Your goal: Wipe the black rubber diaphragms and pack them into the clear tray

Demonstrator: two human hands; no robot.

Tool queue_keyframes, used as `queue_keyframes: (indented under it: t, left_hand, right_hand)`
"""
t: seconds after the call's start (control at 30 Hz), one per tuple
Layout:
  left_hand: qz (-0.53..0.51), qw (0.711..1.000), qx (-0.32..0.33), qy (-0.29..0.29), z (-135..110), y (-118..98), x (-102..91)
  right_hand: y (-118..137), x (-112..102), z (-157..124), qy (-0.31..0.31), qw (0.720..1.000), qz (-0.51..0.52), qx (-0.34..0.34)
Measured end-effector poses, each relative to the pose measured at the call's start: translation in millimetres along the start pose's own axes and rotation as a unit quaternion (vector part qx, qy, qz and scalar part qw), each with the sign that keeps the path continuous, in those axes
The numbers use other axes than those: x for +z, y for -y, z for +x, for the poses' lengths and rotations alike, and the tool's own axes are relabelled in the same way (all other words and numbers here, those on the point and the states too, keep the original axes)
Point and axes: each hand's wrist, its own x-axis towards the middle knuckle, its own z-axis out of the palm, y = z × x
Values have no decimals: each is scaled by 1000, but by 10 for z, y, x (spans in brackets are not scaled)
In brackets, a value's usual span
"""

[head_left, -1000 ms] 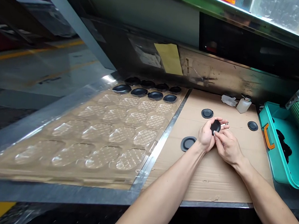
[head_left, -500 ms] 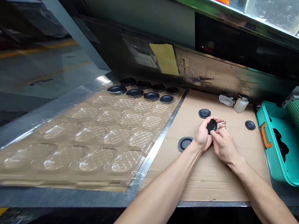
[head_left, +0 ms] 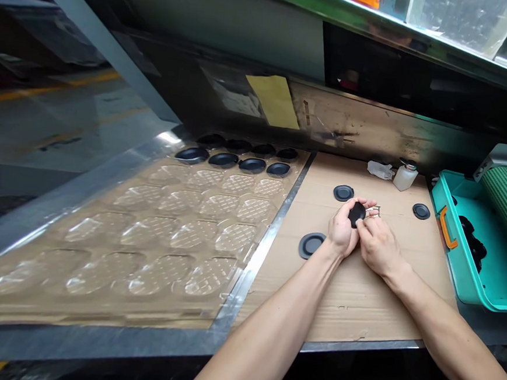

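My left hand grips a small black oval cap above the cardboard sheet. My right hand is closed beside it, pinching a thin metal tool whose tip sticks out past the cap. Both hands touch at the cap. Three loose dark caps lie flat on the cardboard: one just left of my left wrist, one behind the hands, one to the right.
A clear blister tray with several pockets lies on the left; its back row holds several black caps. A small white bottle stands at the back. A teal bin with black parts sits at the right edge.
The view has drifted, so everything sits slightly further left in frame. My hands stay together on the cap, with only small finger movement.
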Motion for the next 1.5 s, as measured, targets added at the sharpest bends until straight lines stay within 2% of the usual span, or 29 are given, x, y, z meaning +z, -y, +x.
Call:
queue_keyframes:
  t: [0.37,0.67,0.93,1.07,1.13,1.2,1.33,1.4,1.5]
  left_hand:
    - [0,1000,1,2,-4,-2,-3]
    - [-7,1000,-7,-6,-20,11,17]
    - [-2,1000,-4,13,-14,40,18]
    - [-5,1000,-7,5,-15,36,7]
    - [-20,1000,-16,7,-19,14,11]
    - [-36,999,-26,13,-23,-20,24]
    - [-54,997,-44,19,-28,-121,43]
    - [-68,996,-48,24,-34,-181,34]
    - [-89,994,-50,38,-53,-249,14]
  right_hand:
    - [11,-43,17,19,1000,6,-11]
    - [-23,-91,16,41,998,55,2]
    - [-63,-104,12,19,996,83,17]
    - [-33,-91,4,5,993,117,13]
    - [-42,-109,1,-20,985,170,-1]
    - [-101,-141,-6,-76,974,215,8]
    - [-325,-168,-31,-216,947,205,120]
    - [-417,-136,-42,-232,941,184,163]
    - [-482,-64,-59,-202,945,170,191]
